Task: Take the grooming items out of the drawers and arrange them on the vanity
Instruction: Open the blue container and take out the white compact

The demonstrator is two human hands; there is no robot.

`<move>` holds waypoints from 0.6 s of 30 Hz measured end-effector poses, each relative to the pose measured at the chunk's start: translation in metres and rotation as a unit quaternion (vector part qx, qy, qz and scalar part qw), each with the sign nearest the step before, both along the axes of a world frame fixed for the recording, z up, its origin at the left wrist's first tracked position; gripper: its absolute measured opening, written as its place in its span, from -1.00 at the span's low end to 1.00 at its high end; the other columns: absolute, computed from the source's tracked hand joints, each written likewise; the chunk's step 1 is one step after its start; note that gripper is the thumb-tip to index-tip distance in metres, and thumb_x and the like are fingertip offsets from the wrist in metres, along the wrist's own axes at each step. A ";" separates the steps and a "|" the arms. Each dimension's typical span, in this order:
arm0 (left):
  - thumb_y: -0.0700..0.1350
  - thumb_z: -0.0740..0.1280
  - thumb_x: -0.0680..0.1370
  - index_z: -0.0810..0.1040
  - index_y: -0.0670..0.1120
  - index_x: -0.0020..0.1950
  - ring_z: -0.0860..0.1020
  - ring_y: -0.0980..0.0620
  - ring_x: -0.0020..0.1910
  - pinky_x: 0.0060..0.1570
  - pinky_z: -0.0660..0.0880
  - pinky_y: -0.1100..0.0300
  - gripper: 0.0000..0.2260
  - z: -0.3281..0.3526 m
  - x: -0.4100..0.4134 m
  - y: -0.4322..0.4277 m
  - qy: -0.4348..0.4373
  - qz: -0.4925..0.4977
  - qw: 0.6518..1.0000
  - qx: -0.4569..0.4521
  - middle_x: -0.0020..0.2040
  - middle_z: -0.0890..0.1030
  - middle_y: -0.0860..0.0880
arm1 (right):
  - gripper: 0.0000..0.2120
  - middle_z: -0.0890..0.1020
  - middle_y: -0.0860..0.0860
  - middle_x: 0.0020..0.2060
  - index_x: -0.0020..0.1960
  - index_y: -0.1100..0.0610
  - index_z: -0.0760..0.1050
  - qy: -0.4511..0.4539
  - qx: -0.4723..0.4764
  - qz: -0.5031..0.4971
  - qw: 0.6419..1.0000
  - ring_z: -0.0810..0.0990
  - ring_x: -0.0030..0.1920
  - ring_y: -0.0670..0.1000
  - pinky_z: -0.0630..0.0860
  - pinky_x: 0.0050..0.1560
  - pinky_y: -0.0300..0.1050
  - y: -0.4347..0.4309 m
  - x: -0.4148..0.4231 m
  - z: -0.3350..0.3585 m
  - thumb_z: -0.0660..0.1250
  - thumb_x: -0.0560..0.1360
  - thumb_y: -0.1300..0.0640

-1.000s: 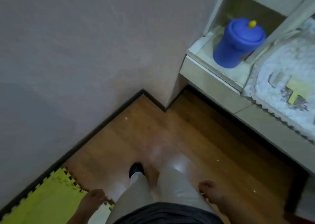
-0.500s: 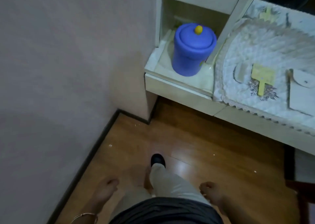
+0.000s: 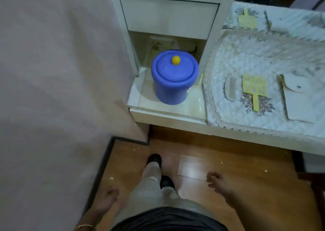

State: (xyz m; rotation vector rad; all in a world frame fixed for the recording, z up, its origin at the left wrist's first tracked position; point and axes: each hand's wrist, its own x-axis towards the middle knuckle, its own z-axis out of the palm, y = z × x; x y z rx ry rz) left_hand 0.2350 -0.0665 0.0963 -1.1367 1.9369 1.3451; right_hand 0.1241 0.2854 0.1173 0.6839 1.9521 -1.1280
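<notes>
Head view, looking down along the person's legs. A plain wall fills the left side. A wooden floor spans the lower half. The white vanity stands against the wall at upper right.

A quilted cover with a lace edge lies over the right part of the vanity top. A drawer sits in the tower section at upper centre, its front flush. In the open niche below it, a blue lidded container stands upright, with a yellow knob on its lid.

Three grooming items lie on the cover, side by side and apart:
- cream pouch, at the right;
- yellow paddle brush, handle toward the person, in the middle;
- pale comb, at the left.

The left hand hangs beside the left leg, fingers loosely curled, holding nothing. The right hand hangs above the floor, fingers relaxed and slightly spread, holding nothing. Both hands are well apart from the drawer and from the items on the cover. A thin bracelet circles the left wrist.
</notes>
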 end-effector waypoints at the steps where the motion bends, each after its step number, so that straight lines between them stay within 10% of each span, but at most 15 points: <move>1: -0.33 0.28 0.49 0.41 -0.09 -0.41 0.34 0.07 -0.35 -0.35 0.34 0.25 -0.71 0.006 -0.015 0.000 -0.001 -0.023 1.000 0.014 -0.35 0.40 -0.03 | -0.84 0.48 0.10 -0.23 0.10 0.30 0.42 -0.015 0.004 -0.003 1.000 0.43 -0.29 -0.03 0.35 -0.38 -0.29 -0.002 0.002 -0.002 0.17 0.56 0.27; 8: -0.25 0.24 0.55 0.48 -0.01 -0.15 0.55 -0.04 0.01 -0.06 0.39 0.23 -0.84 0.041 -0.127 -0.007 0.089 -0.220 0.971 -0.028 -0.10 0.59 -0.06 | -0.75 0.55 0.06 -0.16 0.16 0.27 0.46 -0.041 0.038 0.015 0.998 0.49 -0.25 -0.05 0.41 -0.33 -0.31 -0.031 -0.022 0.008 0.22 0.54 0.16; 12: -0.20 0.26 0.54 0.49 0.02 0.04 0.56 0.18 -0.01 -0.08 0.38 0.54 -0.85 0.092 -0.198 0.002 0.256 -0.282 0.923 -0.061 -0.02 0.57 0.05 | -0.71 0.55 0.05 0.13 0.23 0.17 0.45 0.113 0.044 0.061 0.991 0.52 0.11 0.00 0.43 0.07 -0.21 -0.058 -0.080 0.057 0.26 0.52 0.13; 18: 0.06 0.33 0.41 0.39 0.02 0.28 0.37 0.40 0.13 0.08 0.17 0.70 -0.55 0.158 -0.272 0.024 0.435 -0.274 0.854 -0.080 0.16 0.45 0.18 | -0.87 0.58 -0.09 -0.30 0.00 0.06 0.54 0.370 -0.027 -0.007 0.929 0.52 -0.26 -0.17 0.42 -0.25 -0.46 -0.098 -0.158 0.163 0.34 0.47 0.20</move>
